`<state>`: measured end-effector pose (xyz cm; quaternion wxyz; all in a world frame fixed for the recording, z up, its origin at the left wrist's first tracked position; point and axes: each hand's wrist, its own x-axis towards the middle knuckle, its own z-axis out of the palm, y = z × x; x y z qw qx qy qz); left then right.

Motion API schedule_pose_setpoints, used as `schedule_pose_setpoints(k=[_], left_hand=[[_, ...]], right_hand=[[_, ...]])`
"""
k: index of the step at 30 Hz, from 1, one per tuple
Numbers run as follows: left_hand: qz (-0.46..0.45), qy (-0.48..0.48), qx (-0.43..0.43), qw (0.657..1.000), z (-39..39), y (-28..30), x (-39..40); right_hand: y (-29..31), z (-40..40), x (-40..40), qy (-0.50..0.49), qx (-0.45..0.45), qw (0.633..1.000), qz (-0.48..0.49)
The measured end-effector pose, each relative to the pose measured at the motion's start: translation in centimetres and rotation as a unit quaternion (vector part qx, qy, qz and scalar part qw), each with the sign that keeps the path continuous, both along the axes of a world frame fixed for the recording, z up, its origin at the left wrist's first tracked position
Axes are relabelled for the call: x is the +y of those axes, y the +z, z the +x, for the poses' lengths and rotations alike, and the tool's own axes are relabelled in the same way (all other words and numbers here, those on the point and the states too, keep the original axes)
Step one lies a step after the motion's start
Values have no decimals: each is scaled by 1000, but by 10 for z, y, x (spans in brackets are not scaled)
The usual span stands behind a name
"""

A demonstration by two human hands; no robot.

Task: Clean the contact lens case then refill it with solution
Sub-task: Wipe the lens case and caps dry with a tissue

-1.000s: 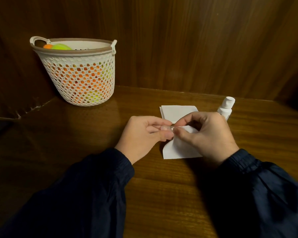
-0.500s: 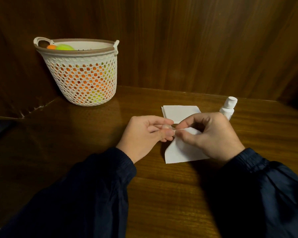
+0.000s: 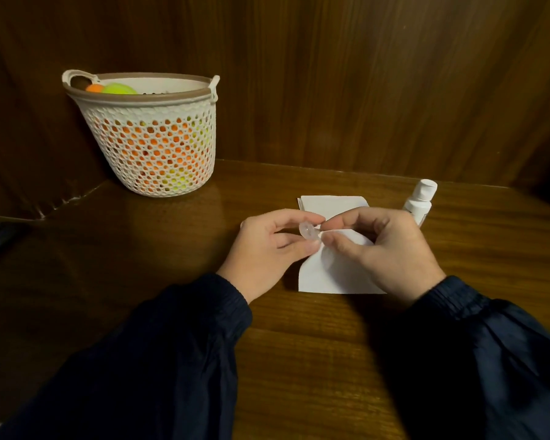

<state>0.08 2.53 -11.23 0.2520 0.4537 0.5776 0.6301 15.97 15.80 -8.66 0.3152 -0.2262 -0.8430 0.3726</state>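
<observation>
My left hand pinches a small clear contact lens case between thumb and fingers, above the wooden table. My right hand pinches a white tissue and brings a gathered bit of it against the case. Most of the tissue hangs down to the table under my right hand. A white solution bottle with its cap on stands just behind my right hand.
A second white tissue lies flat behind my hands. A white mesh basket holding orange and yellow-green balls stands at the back left by the wooden wall. The table runs toward me between my dark sleeves.
My hands have stayed together over the tissue. The clear case now shows more plainly between my left fingers, and my right fingers have shifted slightly on the tissue.
</observation>
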Motion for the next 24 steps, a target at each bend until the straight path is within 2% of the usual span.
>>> schedule_pose_setpoints(k=[4,11,16,19,21,24], left_hand=[[0,1,-1,1000,1,1,0],[-4,-6,-21,1000,2,0,-1],[-27,-9,-36,999,3,1,1],[-39,-11,-33,999,3,2,1],[-38,-10,-30,999,2,2,1],[-36,-10,-28,999,3,1,1]], right_hand=[[-1,-1,-4,12,8,1000,1],[8,4,2,68,1,996,-65],[11,3,-2,21,-57,997,52],[7,-2,-12,-19,-27,992,120],[5,-3,-12,-20,-8,994,108],[7,0,-6,11,-19,999,37]])
